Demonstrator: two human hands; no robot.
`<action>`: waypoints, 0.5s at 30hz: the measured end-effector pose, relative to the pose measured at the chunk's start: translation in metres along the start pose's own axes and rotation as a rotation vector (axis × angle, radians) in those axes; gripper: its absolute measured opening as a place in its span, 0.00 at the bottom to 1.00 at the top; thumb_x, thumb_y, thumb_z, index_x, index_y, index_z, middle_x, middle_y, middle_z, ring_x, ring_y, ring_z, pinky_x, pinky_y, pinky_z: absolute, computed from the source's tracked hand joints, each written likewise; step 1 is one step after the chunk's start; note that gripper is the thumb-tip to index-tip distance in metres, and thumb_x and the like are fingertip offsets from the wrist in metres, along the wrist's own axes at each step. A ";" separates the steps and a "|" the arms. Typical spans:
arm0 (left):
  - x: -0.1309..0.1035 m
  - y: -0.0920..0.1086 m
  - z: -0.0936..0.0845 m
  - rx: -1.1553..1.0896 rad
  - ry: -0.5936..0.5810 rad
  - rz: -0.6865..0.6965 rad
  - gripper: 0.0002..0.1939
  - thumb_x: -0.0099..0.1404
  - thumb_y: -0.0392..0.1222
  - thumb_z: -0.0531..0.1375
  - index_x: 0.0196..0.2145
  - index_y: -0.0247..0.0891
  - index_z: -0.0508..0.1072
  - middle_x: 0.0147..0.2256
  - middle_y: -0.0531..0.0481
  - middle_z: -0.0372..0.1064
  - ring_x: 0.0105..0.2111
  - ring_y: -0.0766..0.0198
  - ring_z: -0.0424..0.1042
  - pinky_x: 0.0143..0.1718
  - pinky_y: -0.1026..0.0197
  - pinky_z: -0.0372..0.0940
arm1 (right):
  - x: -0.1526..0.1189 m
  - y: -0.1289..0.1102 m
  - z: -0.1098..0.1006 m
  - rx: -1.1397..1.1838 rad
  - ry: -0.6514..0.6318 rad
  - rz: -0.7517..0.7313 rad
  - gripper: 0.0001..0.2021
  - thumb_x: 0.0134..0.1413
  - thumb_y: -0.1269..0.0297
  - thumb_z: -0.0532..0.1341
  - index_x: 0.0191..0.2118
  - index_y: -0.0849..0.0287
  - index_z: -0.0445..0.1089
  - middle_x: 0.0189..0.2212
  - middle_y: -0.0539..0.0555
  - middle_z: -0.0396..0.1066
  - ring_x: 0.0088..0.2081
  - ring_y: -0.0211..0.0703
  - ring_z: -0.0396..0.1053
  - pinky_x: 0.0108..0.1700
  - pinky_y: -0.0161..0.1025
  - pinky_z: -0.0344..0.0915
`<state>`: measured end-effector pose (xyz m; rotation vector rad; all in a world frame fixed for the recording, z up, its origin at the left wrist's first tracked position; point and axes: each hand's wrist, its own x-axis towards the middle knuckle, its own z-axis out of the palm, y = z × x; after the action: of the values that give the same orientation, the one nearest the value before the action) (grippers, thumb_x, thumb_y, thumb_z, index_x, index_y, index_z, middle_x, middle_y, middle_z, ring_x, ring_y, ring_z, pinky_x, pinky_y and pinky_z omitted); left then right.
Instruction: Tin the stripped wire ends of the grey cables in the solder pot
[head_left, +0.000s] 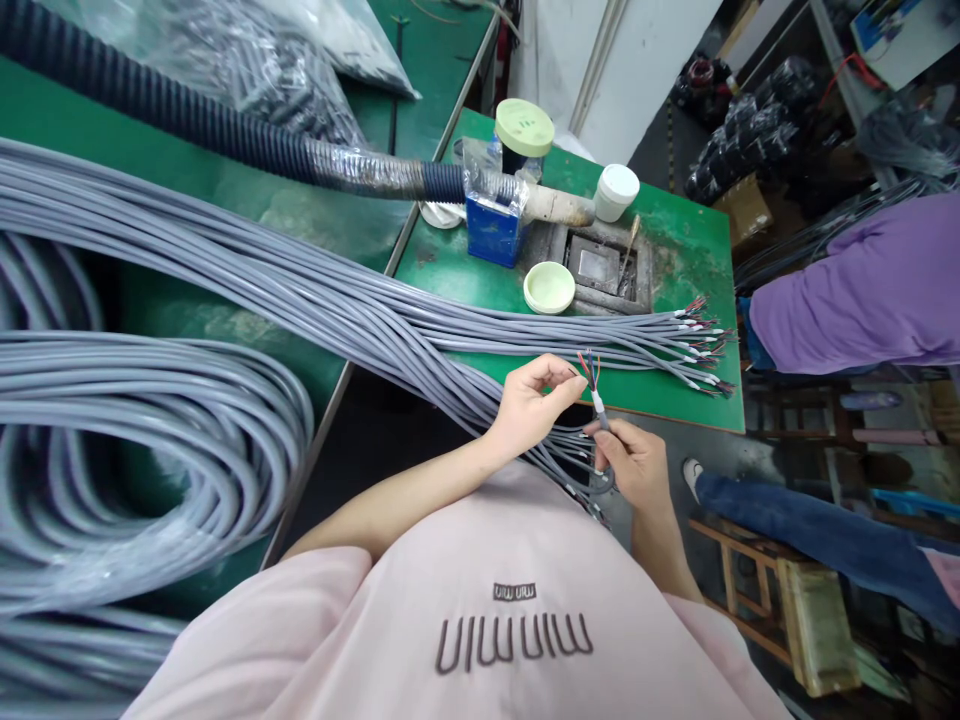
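Note:
My right hand is closed around a grey cable just below its stripped end. From the white wrap at that end, several thin coloured wires, red, orange and dark ones, fan upward. On their left side my left hand pinches thumb and forefinger together at what looks like the tip of a dark wire. Under both hands, more grey cables hang over the table edge toward my lap. Beyond them a bundle of grey cables lies on the green table, its stripped ends spread at the right.
A solder pot sits on the green table beneath a black extraction hose. Around it stand a blue box, a green lid and a white tub. Coiled cables fill the left. Co-workers are at right.

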<state>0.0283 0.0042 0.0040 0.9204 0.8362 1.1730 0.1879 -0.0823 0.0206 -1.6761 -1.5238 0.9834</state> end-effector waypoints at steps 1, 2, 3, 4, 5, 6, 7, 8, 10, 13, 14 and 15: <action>-0.001 0.000 0.000 0.020 0.006 0.034 0.12 0.55 0.47 0.67 0.26 0.36 0.71 0.24 0.55 0.67 0.24 0.71 0.64 0.28 0.66 0.62 | 0.000 -0.001 0.001 -0.011 -0.005 -0.004 0.12 0.62 0.58 0.57 0.38 0.58 0.76 0.16 0.46 0.67 0.19 0.34 0.64 0.25 0.33 0.60; -0.001 0.001 0.001 0.027 0.004 0.053 0.12 0.55 0.47 0.67 0.26 0.36 0.71 0.24 0.55 0.67 0.24 0.71 0.64 0.28 0.66 0.62 | 0.000 -0.001 0.001 -0.023 -0.010 -0.010 0.12 0.61 0.58 0.57 0.38 0.58 0.76 0.16 0.46 0.67 0.19 0.34 0.64 0.25 0.33 0.60; 0.000 0.002 0.001 0.018 -0.002 0.057 0.12 0.55 0.46 0.67 0.26 0.36 0.71 0.24 0.55 0.67 0.24 0.71 0.63 0.27 0.66 0.62 | 0.001 -0.002 0.001 -0.035 -0.014 -0.016 0.12 0.61 0.58 0.57 0.37 0.58 0.76 0.16 0.46 0.67 0.19 0.34 0.64 0.26 0.33 0.60; 0.001 0.003 0.001 -0.001 -0.012 0.049 0.12 0.55 0.46 0.67 0.26 0.36 0.71 0.24 0.55 0.68 0.23 0.72 0.63 0.27 0.67 0.62 | 0.001 -0.003 0.002 -0.044 -0.012 -0.020 0.12 0.61 0.58 0.57 0.37 0.58 0.76 0.16 0.46 0.67 0.19 0.34 0.64 0.26 0.33 0.60; 0.002 0.004 0.002 -0.024 -0.022 0.035 0.12 0.54 0.46 0.67 0.26 0.36 0.71 0.24 0.55 0.68 0.23 0.72 0.63 0.27 0.67 0.62 | 0.001 -0.004 0.002 -0.051 -0.008 -0.023 0.12 0.61 0.58 0.58 0.37 0.58 0.76 0.16 0.46 0.67 0.19 0.34 0.64 0.26 0.33 0.61; 0.003 0.005 0.002 -0.047 -0.031 0.019 0.12 0.53 0.46 0.67 0.27 0.36 0.71 0.24 0.55 0.68 0.23 0.73 0.63 0.26 0.67 0.62 | 0.002 -0.004 0.002 -0.056 -0.005 -0.024 0.12 0.61 0.58 0.58 0.37 0.58 0.76 0.17 0.46 0.67 0.19 0.34 0.64 0.27 0.33 0.61; 0.004 0.006 0.002 -0.064 -0.038 0.005 0.12 0.53 0.45 0.68 0.28 0.36 0.72 0.24 0.55 0.68 0.23 0.73 0.64 0.27 0.67 0.62 | 0.002 -0.005 0.002 -0.059 -0.004 -0.024 0.12 0.61 0.59 0.58 0.37 0.58 0.76 0.17 0.46 0.68 0.19 0.33 0.64 0.27 0.33 0.61; 0.005 0.007 0.002 -0.077 -0.045 -0.006 0.12 0.52 0.45 0.68 0.28 0.36 0.72 0.24 0.56 0.69 0.22 0.73 0.64 0.27 0.68 0.63 | 0.002 -0.005 0.001 -0.064 -0.006 -0.027 0.12 0.61 0.59 0.58 0.37 0.58 0.76 0.18 0.46 0.68 0.19 0.33 0.64 0.26 0.33 0.61; 0.006 0.008 0.001 -0.096 -0.056 -0.024 0.12 0.52 0.45 0.69 0.29 0.36 0.72 0.23 0.56 0.69 0.22 0.73 0.64 0.27 0.68 0.63 | 0.003 -0.006 0.001 -0.072 -0.014 -0.037 0.12 0.61 0.59 0.58 0.38 0.58 0.76 0.19 0.47 0.69 0.19 0.33 0.64 0.26 0.33 0.61; 0.006 0.010 0.000 -0.111 -0.067 -0.056 0.13 0.51 0.46 0.69 0.28 0.35 0.72 0.23 0.55 0.70 0.22 0.73 0.65 0.27 0.68 0.63 | 0.003 -0.006 0.001 -0.083 -0.019 -0.056 0.12 0.61 0.59 0.58 0.38 0.58 0.76 0.20 0.47 0.69 0.20 0.34 0.65 0.27 0.33 0.61; 0.006 0.010 0.000 -0.112 -0.071 -0.070 0.14 0.51 0.47 0.70 0.28 0.35 0.72 0.23 0.55 0.70 0.22 0.73 0.65 0.27 0.68 0.64 | 0.004 -0.006 0.001 -0.087 -0.018 -0.058 0.12 0.61 0.59 0.58 0.38 0.58 0.76 0.20 0.48 0.70 0.20 0.34 0.65 0.27 0.34 0.62; 0.007 0.011 0.000 -0.112 -0.075 -0.086 0.15 0.51 0.47 0.70 0.28 0.35 0.73 0.23 0.54 0.71 0.22 0.73 0.66 0.27 0.68 0.64 | 0.004 -0.006 0.001 -0.091 -0.016 -0.059 0.12 0.61 0.59 0.58 0.39 0.58 0.76 0.20 0.48 0.70 0.21 0.35 0.66 0.27 0.34 0.62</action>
<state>0.0250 0.0124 0.0133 0.8238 0.7348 1.0928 0.1847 -0.0779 0.0248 -1.6788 -1.6413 0.9111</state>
